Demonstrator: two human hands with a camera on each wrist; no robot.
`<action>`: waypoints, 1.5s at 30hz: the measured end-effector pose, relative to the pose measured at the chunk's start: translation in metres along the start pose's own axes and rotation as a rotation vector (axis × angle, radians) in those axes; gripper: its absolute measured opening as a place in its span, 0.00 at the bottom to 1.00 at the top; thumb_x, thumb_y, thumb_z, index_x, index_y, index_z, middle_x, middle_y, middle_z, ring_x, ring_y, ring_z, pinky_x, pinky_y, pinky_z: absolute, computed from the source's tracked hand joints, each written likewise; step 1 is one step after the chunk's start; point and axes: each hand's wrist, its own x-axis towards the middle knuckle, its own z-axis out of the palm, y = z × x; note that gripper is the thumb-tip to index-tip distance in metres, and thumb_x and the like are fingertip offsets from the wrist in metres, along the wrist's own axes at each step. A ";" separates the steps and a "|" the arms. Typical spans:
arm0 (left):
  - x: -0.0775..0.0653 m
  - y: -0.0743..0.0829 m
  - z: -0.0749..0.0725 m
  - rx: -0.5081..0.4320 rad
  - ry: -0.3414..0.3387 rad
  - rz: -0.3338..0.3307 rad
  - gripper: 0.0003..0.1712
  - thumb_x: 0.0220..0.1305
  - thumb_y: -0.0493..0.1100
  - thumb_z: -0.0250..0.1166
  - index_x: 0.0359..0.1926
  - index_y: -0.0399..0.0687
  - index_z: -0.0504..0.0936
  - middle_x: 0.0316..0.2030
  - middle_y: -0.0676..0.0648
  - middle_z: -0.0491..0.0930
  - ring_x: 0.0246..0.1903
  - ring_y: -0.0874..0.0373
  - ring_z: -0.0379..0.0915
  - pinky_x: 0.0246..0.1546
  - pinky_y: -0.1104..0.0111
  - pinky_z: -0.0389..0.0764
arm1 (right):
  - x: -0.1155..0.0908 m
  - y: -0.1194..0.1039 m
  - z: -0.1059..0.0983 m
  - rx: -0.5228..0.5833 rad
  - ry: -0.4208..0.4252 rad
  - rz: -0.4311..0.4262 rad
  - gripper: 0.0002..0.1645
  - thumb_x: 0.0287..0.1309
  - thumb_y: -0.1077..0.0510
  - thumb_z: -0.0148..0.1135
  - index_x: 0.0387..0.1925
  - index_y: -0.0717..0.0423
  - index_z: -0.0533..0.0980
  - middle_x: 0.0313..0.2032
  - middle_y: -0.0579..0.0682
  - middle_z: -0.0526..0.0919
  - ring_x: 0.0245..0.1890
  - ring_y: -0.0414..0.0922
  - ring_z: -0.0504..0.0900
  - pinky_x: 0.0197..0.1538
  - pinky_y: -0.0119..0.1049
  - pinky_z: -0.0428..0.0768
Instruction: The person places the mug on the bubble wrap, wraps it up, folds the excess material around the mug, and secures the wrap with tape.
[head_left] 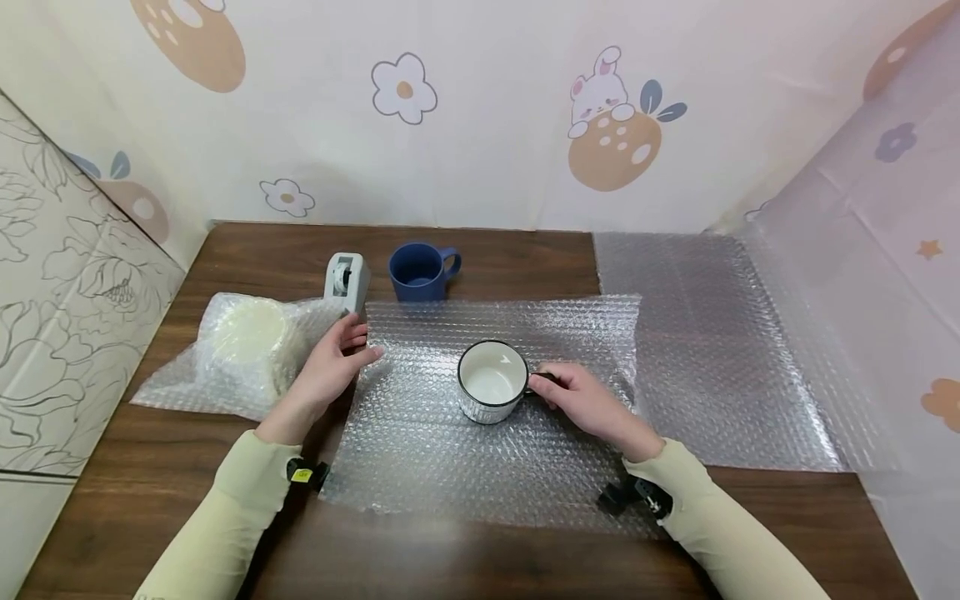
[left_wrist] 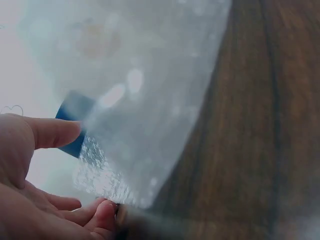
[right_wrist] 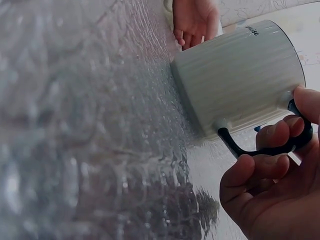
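A white mug (head_left: 491,385) with a black rim stands upright on a sheet of bubble wrap (head_left: 420,458). My right hand (head_left: 581,402) grips its black handle (right_wrist: 240,148), fingers curled round it in the right wrist view. My left hand (head_left: 330,367) holds nothing, its thumb spread from relaxed fingers at the sheet's left edge. Just beyond those fingertips stands a light grey tape dispenser (head_left: 357,283). To the left of this hand lies a bubble-wrapped bundle (head_left: 251,346), pale inside.
A blue mug (head_left: 418,275) stands behind the sheet, its handle to the right. More bubble wrap (head_left: 705,358) covers the right side of the brown wooden table (head_left: 97,500) and runs up against the right wall. A patterned curtain (head_left: 487,150) borders the table's back.
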 end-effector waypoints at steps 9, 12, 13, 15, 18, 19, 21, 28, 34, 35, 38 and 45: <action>0.002 0.005 0.000 0.030 0.022 0.088 0.24 0.70 0.45 0.64 0.60 0.33 0.76 0.49 0.40 0.77 0.47 0.54 0.71 0.46 0.69 0.72 | 0.002 0.001 0.003 -0.024 0.020 -0.063 0.19 0.71 0.58 0.57 0.21 0.49 0.69 0.20 0.42 0.69 0.22 0.41 0.67 0.30 0.35 0.68; -0.001 0.008 -0.001 0.068 0.036 0.131 0.20 0.71 0.46 0.63 0.55 0.35 0.80 0.51 0.40 0.80 0.49 0.54 0.74 0.48 0.67 0.73 | 0.002 0.002 0.004 -0.047 0.027 -0.058 0.19 0.72 0.57 0.57 0.21 0.48 0.69 0.20 0.42 0.68 0.22 0.40 0.67 0.29 0.35 0.67; -0.002 0.009 -0.001 0.075 0.033 0.147 0.18 0.72 0.46 0.62 0.54 0.36 0.80 0.51 0.40 0.81 0.49 0.54 0.74 0.49 0.66 0.73 | 0.001 0.002 0.004 -0.052 0.028 -0.055 0.19 0.72 0.57 0.57 0.21 0.47 0.69 0.20 0.42 0.68 0.22 0.40 0.67 0.29 0.35 0.67; -0.005 0.013 -0.002 0.094 0.017 0.182 0.17 0.72 0.46 0.62 0.52 0.39 0.81 0.50 0.42 0.83 0.49 0.53 0.76 0.48 0.66 0.74 | 0.001 0.003 0.004 -0.063 0.030 -0.051 0.19 0.72 0.56 0.57 0.21 0.47 0.68 0.20 0.43 0.67 0.22 0.40 0.66 0.30 0.34 0.66; -0.011 0.022 -0.002 0.123 -0.007 0.231 0.14 0.72 0.47 0.62 0.48 0.42 0.82 0.44 0.45 0.86 0.42 0.52 0.78 0.40 0.67 0.76 | 0.000 0.003 0.003 -0.079 0.033 -0.051 0.19 0.72 0.55 0.57 0.21 0.46 0.68 0.20 0.42 0.65 0.23 0.40 0.65 0.30 0.34 0.64; -0.013 0.026 -0.002 0.126 -0.014 0.243 0.13 0.72 0.48 0.62 0.47 0.44 0.83 0.43 0.46 0.86 0.41 0.53 0.79 0.37 0.68 0.76 | 0.000 0.003 0.003 -0.080 0.034 -0.052 0.19 0.72 0.56 0.57 0.21 0.46 0.68 0.20 0.42 0.64 0.23 0.40 0.64 0.30 0.34 0.64; -0.018 0.033 -0.001 0.121 -0.026 0.262 0.11 0.71 0.47 0.63 0.46 0.45 0.83 0.41 0.48 0.87 0.39 0.55 0.80 0.33 0.69 0.75 | 0.000 0.002 0.002 -0.080 0.036 -0.056 0.19 0.71 0.56 0.57 0.21 0.46 0.68 0.20 0.41 0.64 0.22 0.39 0.64 0.30 0.34 0.64; -0.033 0.060 0.010 0.034 -0.135 0.275 0.12 0.71 0.44 0.63 0.48 0.41 0.85 0.42 0.46 0.87 0.39 0.55 0.84 0.28 0.70 0.79 | 0.001 -0.003 0.002 -0.055 0.035 -0.080 0.19 0.69 0.63 0.58 0.21 0.49 0.68 0.20 0.40 0.62 0.22 0.38 0.63 0.29 0.34 0.63; -0.040 0.077 0.025 0.026 -0.225 0.302 0.14 0.69 0.46 0.66 0.48 0.42 0.87 0.39 0.45 0.87 0.38 0.49 0.84 0.31 0.63 0.83 | 0.002 -0.002 0.002 -0.062 0.023 -0.077 0.17 0.69 0.62 0.59 0.22 0.51 0.70 0.20 0.40 0.63 0.23 0.38 0.64 0.29 0.33 0.64; -0.041 0.079 0.028 0.029 -0.233 0.306 0.14 0.68 0.46 0.67 0.48 0.43 0.87 0.38 0.46 0.87 0.35 0.49 0.84 0.30 0.63 0.83 | 0.002 -0.002 0.002 -0.062 0.022 -0.079 0.17 0.69 0.62 0.59 0.22 0.51 0.70 0.20 0.40 0.63 0.22 0.38 0.64 0.29 0.33 0.64; -0.043 0.087 0.040 0.048 -0.245 0.321 0.14 0.66 0.49 0.68 0.46 0.47 0.89 0.35 0.49 0.87 0.28 0.53 0.82 0.27 0.62 0.83 | 0.001 0.000 0.001 -0.060 0.023 -0.090 0.17 0.69 0.61 0.59 0.22 0.51 0.71 0.20 0.40 0.64 0.22 0.38 0.64 0.29 0.34 0.65; -0.039 0.094 0.062 0.267 -0.176 0.619 0.07 0.64 0.46 0.69 0.39 0.53 0.91 0.35 0.60 0.86 0.29 0.66 0.78 0.28 0.70 0.80 | 0.001 0.001 0.002 -0.074 0.020 -0.074 0.17 0.69 0.60 0.58 0.22 0.51 0.71 0.20 0.40 0.65 0.22 0.38 0.65 0.28 0.33 0.65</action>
